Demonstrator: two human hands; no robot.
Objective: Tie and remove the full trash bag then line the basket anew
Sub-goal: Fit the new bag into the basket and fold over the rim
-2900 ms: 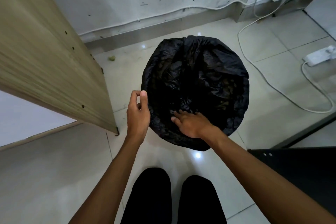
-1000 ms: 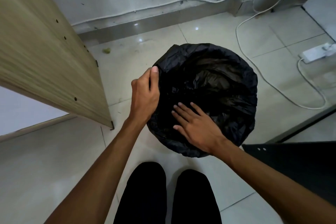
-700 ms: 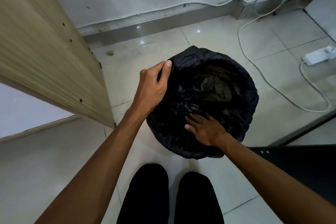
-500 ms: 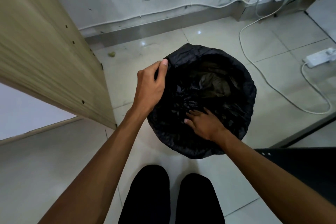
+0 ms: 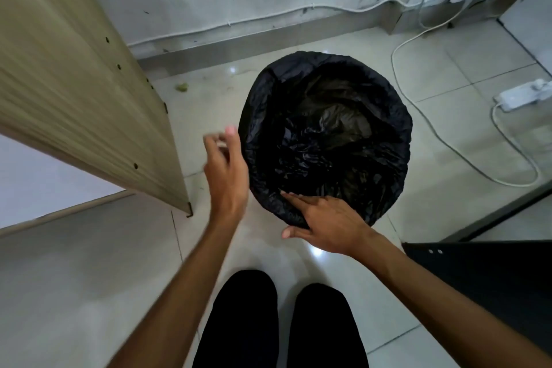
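Seemingly the job is near its end rather than its start: one black bag (image 5: pixel 325 134) is draped over the rim of the basket and folded down its outside, with its middle sagging loosely into the hollow, which reads to me as a fresh liner being fitted. No tied, full bag is anywhere in view, so I judge that part finished and only the tucking of the edge left, though I cannot be sure.

The basket stands on the tiled floor (image 5: pixel 448 194) just ahead of the person's feet, with the bag's rim at about eleven o'clock bunched a little higher than the rest.

The right hand (image 5: pixel 325 225) lies at six o'clock on the rim, fingers straight and spread, pressing the plastic against the basket's edge; its grip closes on nothing. The left hand (image 5: pixel 227 170) hangs just off the rim at nine o'clock, blurred, fingers loosely curled, holding nothing I can make out.

By count: one basket, one bag, two hands. Round about are one wooden panel (image 5: pixel 74 92) at nine o'clock, one white power strip (image 5: pixel 524 94) at three o'clock with its cord, and one small green scrap (image 5: pixel 181 86) at eleven.
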